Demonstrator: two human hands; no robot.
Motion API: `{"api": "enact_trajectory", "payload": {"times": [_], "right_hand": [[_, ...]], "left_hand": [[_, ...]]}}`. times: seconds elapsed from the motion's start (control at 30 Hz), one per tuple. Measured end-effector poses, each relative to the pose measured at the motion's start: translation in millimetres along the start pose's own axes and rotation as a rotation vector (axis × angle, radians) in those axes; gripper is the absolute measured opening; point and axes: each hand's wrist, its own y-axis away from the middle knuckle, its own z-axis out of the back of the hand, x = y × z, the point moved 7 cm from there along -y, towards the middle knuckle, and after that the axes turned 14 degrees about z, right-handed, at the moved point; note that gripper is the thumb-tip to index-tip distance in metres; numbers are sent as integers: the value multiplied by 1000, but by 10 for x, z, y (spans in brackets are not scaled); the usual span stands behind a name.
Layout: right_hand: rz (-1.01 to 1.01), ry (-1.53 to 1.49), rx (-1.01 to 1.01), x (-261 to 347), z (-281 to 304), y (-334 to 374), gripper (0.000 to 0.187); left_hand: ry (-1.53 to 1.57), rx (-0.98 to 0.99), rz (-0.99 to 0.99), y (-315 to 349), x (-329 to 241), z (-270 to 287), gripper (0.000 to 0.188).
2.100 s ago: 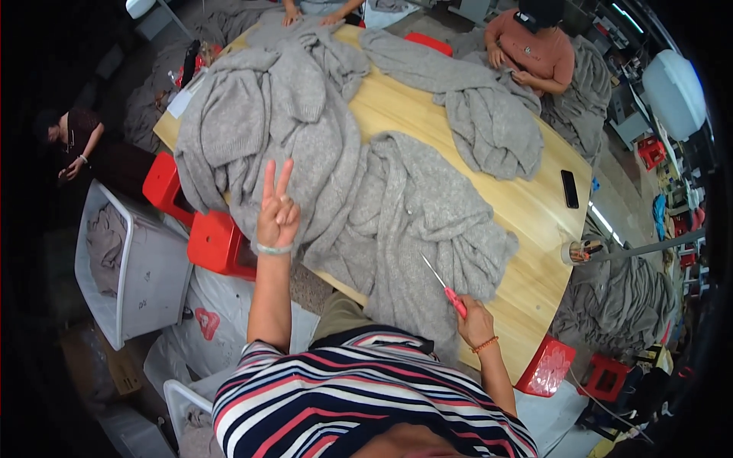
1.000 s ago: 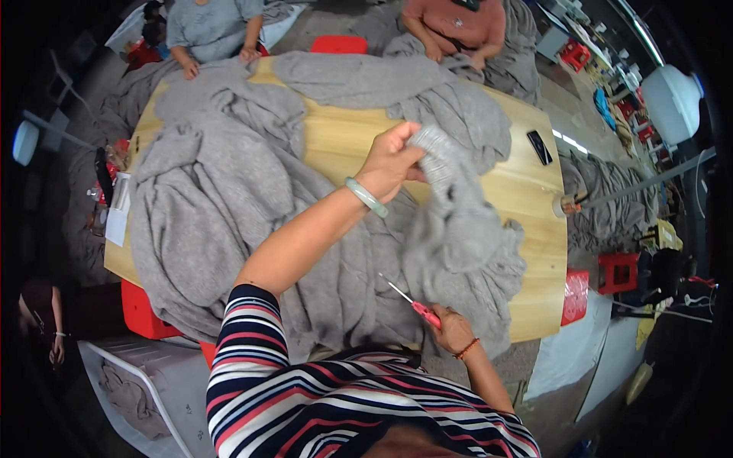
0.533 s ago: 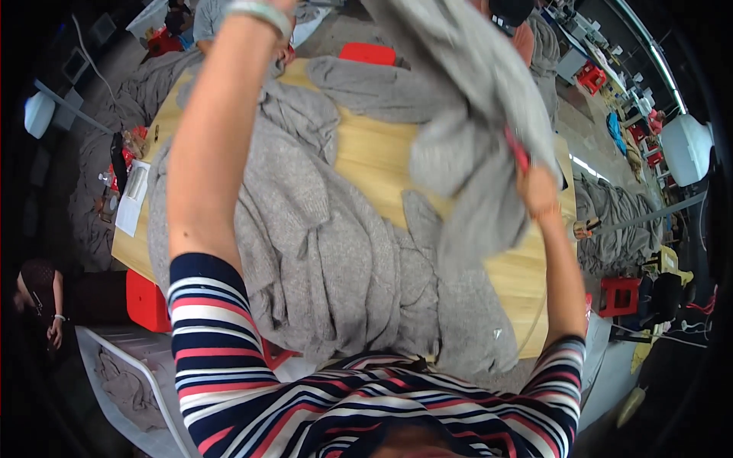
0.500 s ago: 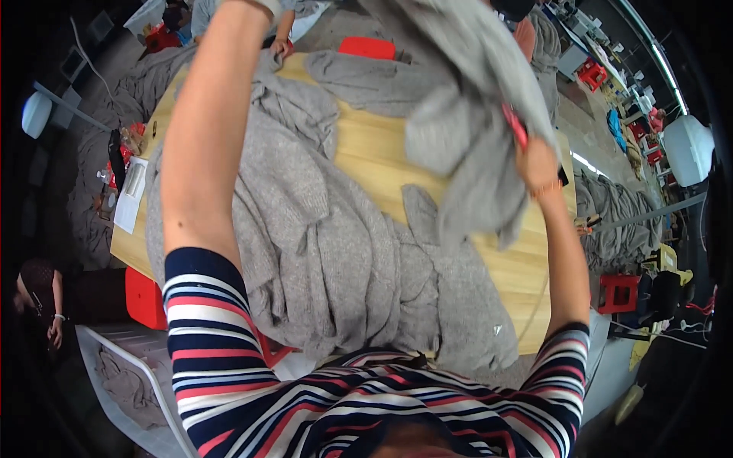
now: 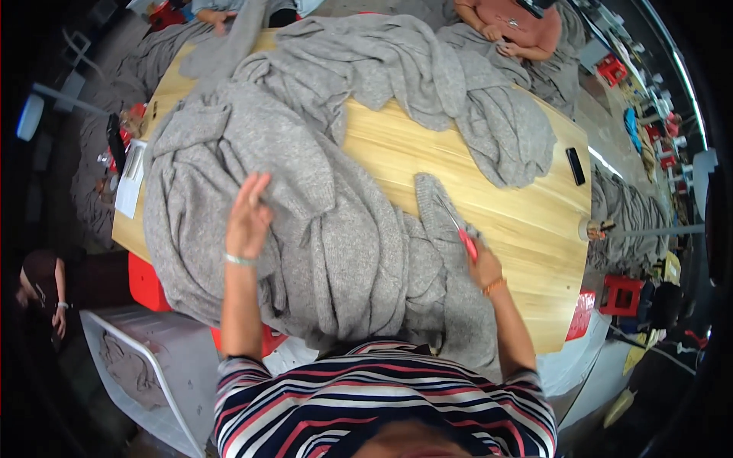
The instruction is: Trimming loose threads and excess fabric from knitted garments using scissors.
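My left hand (image 5: 248, 219) is raised over a large heap of grey knitted garments (image 5: 336, 252), its fingers stretched out and holding nothing. My right hand (image 5: 485, 267) grips pink-handled scissors (image 5: 466, 243), their thin metal blades pointing away from me and to the left. The scissors are just over a narrow grey knit piece (image 5: 437, 200), perhaps a sleeve, that lies at the right of the heap. Whether the blades touch it I cannot tell. Another grey knit garment (image 5: 382, 57) is spread across the far side of the table, one end reaching toward the right.
The pale wooden table (image 5: 527, 237) bears a black phone (image 5: 576, 166) at the right and a white paper (image 5: 130, 182) at the left. Two people work across the table; one hand (image 5: 496, 38) is on grey fabric. A grey bin (image 5: 153, 362) and red stools (image 5: 620, 294) stand around.
The grey garment that was lifted in the air now lies across the far side of the table. Both my hands have come back toward me, the left one emptied and the right one still holding the scissors.
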Motion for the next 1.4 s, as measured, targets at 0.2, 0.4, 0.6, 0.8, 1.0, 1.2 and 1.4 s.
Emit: {"api": "enact_trajectory", "payload": {"times": [0.2, 0.4, 0.6, 0.8, 1.0, 1.2, 1.4], "right_hand": [[-15, -60, -33, -282, -409, 732, 44], [-3, -58, 1, -233, -71, 838, 46], [-118, 118, -321, -947, 221, 1483, 35], [-265, 230, -157, -1543, 324, 2056, 47], [-93, -137, -109, -1289, -218, 2623, 51], [-225, -110, -211, -1707, -539, 2475, 47], [-142, -135, -454, -2342, 452, 2217, 41]], "left_hand": [[414, 1, -331, 889, 95, -83, 78], [168, 157, -450, 1341, -29, -764, 77], [-316, 14, 266, 1297, 2041, -1460, 62], [-1157, 160, 283, 1146, 4156, -1750, 72], [-1534, -24, 200, 766, 4601, -2264, 84], [-1416, 46, 31, 227, 4872, -2485, 57], [-741, 135, 382, -100, 4689, -2925, 12]]}}
